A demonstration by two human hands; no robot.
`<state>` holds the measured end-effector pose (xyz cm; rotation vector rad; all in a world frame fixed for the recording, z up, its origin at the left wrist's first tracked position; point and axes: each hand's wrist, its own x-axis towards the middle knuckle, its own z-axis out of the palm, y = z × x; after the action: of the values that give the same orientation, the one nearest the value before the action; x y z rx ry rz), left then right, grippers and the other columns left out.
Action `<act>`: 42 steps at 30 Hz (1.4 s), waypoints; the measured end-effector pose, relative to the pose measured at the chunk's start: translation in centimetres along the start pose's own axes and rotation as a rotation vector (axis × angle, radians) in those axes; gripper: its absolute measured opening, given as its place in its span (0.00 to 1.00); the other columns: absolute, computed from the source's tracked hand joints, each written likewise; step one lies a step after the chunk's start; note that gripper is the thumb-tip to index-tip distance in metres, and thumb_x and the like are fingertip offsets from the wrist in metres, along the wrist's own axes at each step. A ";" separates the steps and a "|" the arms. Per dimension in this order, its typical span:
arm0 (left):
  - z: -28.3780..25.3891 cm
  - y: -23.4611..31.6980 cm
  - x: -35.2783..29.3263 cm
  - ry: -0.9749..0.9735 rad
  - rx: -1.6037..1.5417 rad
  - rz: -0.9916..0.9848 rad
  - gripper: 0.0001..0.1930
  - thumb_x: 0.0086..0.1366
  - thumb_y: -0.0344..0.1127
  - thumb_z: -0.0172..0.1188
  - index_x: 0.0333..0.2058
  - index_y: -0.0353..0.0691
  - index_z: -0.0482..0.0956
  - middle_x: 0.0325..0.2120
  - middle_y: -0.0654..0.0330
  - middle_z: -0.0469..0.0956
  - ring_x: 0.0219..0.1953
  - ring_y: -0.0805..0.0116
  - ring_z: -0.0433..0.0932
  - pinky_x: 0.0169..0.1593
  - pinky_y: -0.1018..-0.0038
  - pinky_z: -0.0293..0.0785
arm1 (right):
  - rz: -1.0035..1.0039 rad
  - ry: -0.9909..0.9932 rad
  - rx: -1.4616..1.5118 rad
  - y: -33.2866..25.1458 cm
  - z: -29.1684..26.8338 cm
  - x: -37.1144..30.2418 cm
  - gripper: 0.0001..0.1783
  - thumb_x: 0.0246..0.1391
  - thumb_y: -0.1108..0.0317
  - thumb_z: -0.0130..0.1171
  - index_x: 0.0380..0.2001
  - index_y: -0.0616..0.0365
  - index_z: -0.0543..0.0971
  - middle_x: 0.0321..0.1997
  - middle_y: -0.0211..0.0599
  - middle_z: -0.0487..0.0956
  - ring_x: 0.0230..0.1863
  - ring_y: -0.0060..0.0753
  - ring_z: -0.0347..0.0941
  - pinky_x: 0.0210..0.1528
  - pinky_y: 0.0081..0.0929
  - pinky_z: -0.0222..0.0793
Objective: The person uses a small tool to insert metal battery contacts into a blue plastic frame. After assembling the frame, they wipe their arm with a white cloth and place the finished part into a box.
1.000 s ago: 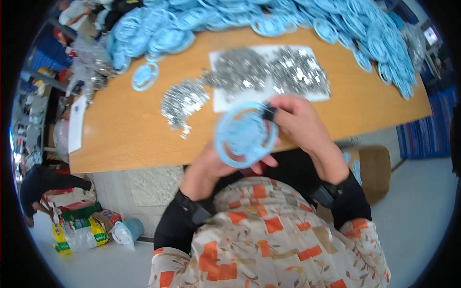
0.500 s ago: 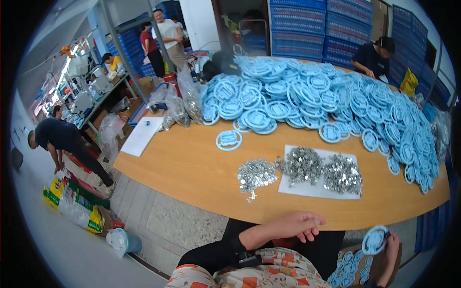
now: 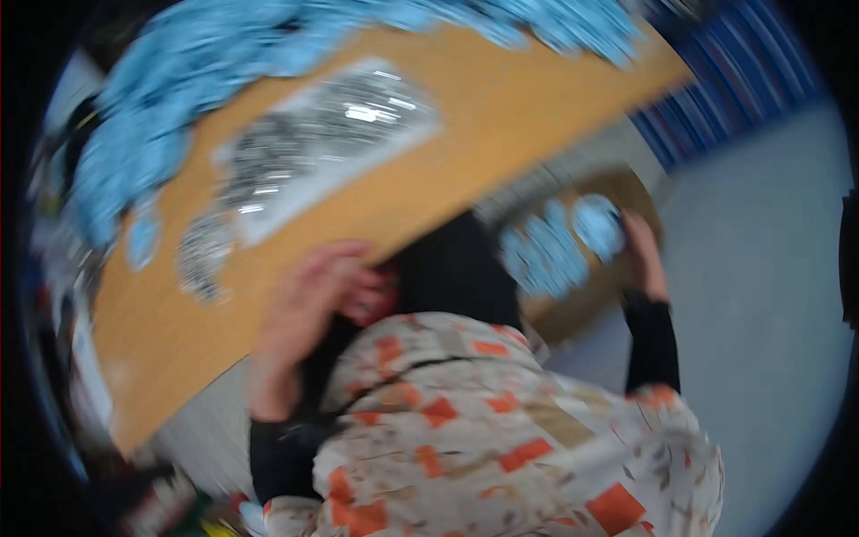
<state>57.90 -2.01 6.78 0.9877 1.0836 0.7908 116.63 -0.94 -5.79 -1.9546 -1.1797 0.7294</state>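
Observation:
Motion blurs this view. My right hand (image 3: 642, 246) is closed on the rim of a light blue openwork plastic disc (image 3: 597, 227), held over a cardboard box (image 3: 582, 313). Several similar discs (image 3: 544, 253) lie inside that box. At the table's near edge my left hand (image 3: 313, 300) is half curled with fingers apart, and I see nothing in it. Beyond it, a white sheet (image 3: 309, 199) carries heaps of small shiny metal pieces (image 3: 335, 125). A smaller heap of metal pieces (image 3: 204, 255) lies on the bare wood beside the sheet.
A big pile of light blue discs (image 3: 215, 67) covers the far side of the wooden table (image 3: 501, 116). Blue stacked crates (image 3: 734, 80) stand at the far right. My lap and a patterned apron (image 3: 510, 412) are between my arms.
My view has swung down and to the right, bringing the box fully into sight. The disc in my right hand is now over the box. My left hand stays near the table edge.

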 end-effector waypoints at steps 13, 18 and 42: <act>-0.9 6.9 -3.6 0.218 0.228 0.463 0.17 0.73 0.40 0.45 0.48 0.33 0.74 0.31 0.57 0.75 0.31 0.69 0.75 0.37 0.74 0.72 | -0.189 0.251 0.576 -18.7 4.5 -2.7 0.19 0.66 0.59 0.40 0.43 0.56 0.78 0.20 0.30 0.74 0.19 0.18 0.66 0.20 0.18 0.57; 0.2 13.1 -7.9 0.142 0.208 0.948 0.20 0.75 0.47 0.35 0.45 0.37 0.70 0.31 0.61 0.64 0.34 0.68 0.64 0.41 0.72 0.62 | -0.662 -0.089 0.256 -29.9 10.5 -3.7 0.18 0.61 0.72 0.50 0.54 0.57 0.69 0.25 0.21 0.67 0.24 0.10 0.60 0.25 0.15 0.54; -7.5 10.8 -14.7 0.278 -0.036 0.967 0.21 0.69 0.41 0.46 0.55 0.34 0.65 0.46 0.52 0.71 0.45 0.64 0.69 0.50 0.69 0.65 | -0.888 -0.186 0.169 -37.6 15.9 -3.4 0.18 0.64 0.67 0.44 0.52 0.60 0.77 0.44 0.36 0.80 0.44 0.23 0.74 0.50 0.21 0.67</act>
<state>45.93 -9.27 20.64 1.4083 0.7752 1.7599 84.59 12.45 15.93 -1.0511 -1.8288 0.4987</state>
